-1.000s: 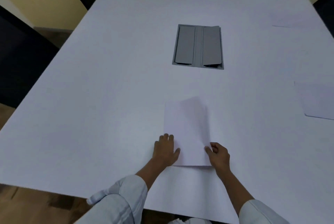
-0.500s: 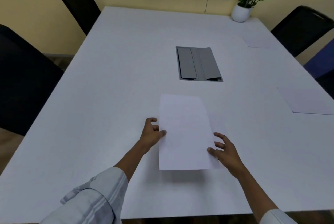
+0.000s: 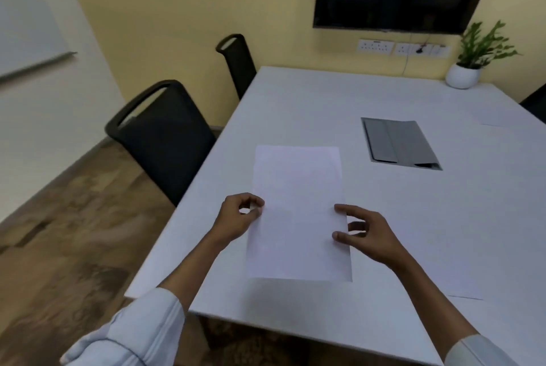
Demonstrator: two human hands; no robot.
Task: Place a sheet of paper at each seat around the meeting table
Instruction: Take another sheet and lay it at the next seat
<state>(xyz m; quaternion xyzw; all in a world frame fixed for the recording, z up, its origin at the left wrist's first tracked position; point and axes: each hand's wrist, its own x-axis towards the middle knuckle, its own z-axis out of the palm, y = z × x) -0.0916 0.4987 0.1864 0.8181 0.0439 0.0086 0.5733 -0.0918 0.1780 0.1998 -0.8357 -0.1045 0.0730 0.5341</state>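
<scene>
Both hands hold one sheet of paper [image 3: 298,212] just above the white meeting table [image 3: 413,232], near its front edge. The left hand [image 3: 239,218] pinches the sheet's left edge between thumb and fingertips; the right hand [image 3: 369,235] grips the right edge, fingers spread. Another sheet [image 3: 469,286] lies flat just right of it. Farther off sit a grey cable hatch [image 3: 399,144] and two black chairs [image 3: 165,135].

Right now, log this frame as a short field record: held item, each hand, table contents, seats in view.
held item: sheet of paper, lifted above the table
left hand: pinching the sheet's left edge
right hand: fingers on the right edge
already laid: sheet by the right arm; far right sheet
table centre: grey cable hatch
seats in view: two black chairs at left
far corner: potted plant
</scene>
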